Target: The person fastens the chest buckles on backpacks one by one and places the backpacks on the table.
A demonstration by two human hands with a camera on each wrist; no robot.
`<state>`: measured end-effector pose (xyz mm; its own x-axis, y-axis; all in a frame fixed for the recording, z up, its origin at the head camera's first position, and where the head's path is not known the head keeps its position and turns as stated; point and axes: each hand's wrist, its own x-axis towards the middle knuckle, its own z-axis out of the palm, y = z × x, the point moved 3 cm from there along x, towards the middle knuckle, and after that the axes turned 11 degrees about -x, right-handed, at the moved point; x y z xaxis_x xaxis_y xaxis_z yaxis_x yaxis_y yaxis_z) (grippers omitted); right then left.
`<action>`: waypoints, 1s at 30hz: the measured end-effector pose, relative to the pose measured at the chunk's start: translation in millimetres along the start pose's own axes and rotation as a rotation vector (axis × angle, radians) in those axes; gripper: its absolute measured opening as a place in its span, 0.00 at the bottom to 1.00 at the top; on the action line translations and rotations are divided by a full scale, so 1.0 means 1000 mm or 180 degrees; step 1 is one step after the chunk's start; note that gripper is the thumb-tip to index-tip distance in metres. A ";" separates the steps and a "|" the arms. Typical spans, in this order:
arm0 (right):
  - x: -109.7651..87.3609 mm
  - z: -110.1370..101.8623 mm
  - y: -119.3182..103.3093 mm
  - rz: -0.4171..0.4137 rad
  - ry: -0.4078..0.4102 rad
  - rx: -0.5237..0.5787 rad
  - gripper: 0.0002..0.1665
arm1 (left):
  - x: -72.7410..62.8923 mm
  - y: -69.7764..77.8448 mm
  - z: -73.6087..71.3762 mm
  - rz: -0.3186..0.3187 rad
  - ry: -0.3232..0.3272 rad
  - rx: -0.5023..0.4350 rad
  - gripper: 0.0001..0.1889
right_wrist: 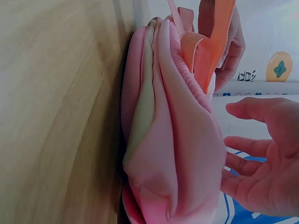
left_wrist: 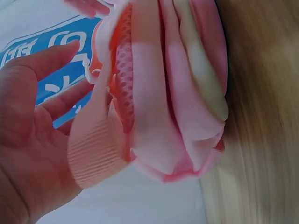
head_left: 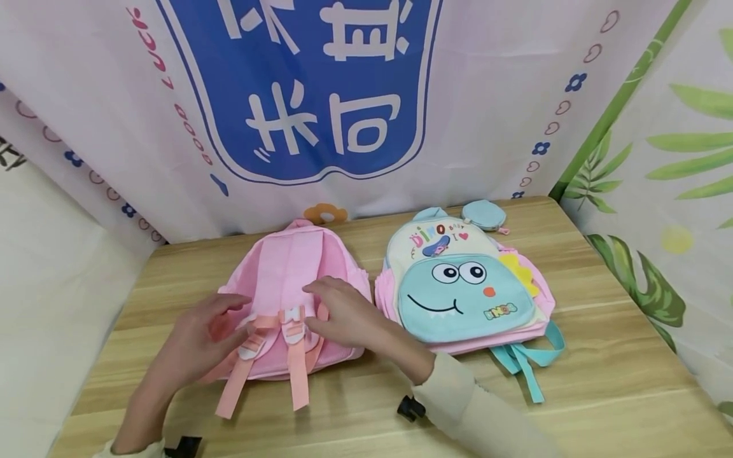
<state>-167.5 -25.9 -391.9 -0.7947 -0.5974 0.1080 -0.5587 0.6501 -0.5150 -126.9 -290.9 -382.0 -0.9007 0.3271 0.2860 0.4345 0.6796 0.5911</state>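
Note:
A pink backpack (head_left: 286, 267) lies front down on the table, its back panel and coral straps facing up. White buckles (head_left: 293, 314) join a coral chest strap (head_left: 265, 322) across the shoulder straps. Over its left side hovers my left hand (head_left: 197, 340), thumb and fingers spread apart. In the left wrist view a broad coral strap (left_wrist: 100, 144) loops in front of that palm. My right hand (head_left: 346, 315) reaches over the backpack's right side, fingertips near the chest buckle. The right wrist view shows its fingers (right_wrist: 247, 147) loosely bent beside the bag's pink side (right_wrist: 191, 126).
To the right lies a second backpack (head_left: 466, 299) with a blue dinosaur face, a small round pouch (head_left: 483, 215) and teal straps (head_left: 529, 359). Both bags are on a wooden table (head_left: 366, 420). A printed curtain (head_left: 469, 127) hangs along the table's back edge.

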 end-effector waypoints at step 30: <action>0.028 0.026 -0.001 -0.0117 -0.0022 -0.0591 0.21 | -0.002 -0.015 -0.002 -0.0159 -0.0260 -0.0048 0.12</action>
<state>-183.3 -55.8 -410.5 -0.7716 -0.6251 0.1178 -0.6221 0.7029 -0.3449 -131.1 -302.7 -390.0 -0.9180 0.3461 0.1937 0.3885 0.6866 0.6145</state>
